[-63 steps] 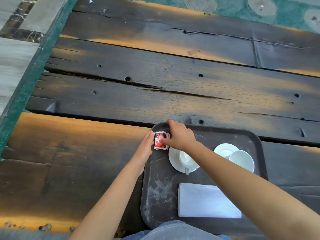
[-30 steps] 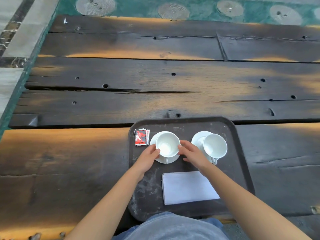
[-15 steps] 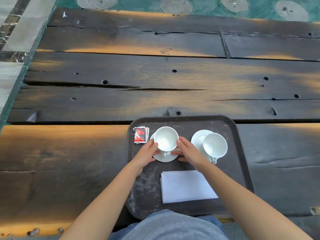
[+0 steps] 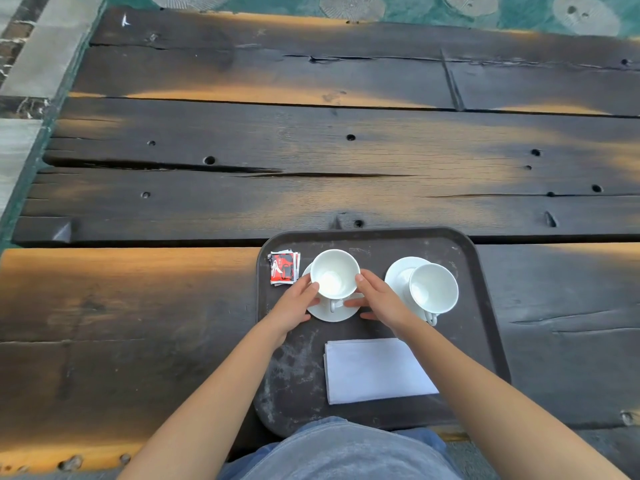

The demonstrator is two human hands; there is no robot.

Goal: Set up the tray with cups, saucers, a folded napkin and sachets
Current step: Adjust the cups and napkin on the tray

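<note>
Two saucers (image 4: 398,275) on the tray (image 4: 374,247) are loaded: the left cup (image 4: 334,273) stands between the outstretched fingers of the left hand (image 4: 294,304) and right hand (image 4: 381,303), which touch its sides, and the right cup (image 4: 433,287) sits off-centre; sachets (image 4: 284,268) lie far-left, the folded napkin (image 4: 377,370) nearest, so seemingly only straightening is left.

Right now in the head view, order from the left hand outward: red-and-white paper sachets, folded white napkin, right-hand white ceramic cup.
1. Red-and-white paper sachets, just beyond the left hand.
2. Folded white napkin, nearer the person.
3. Right-hand white ceramic cup, far right.
</note>
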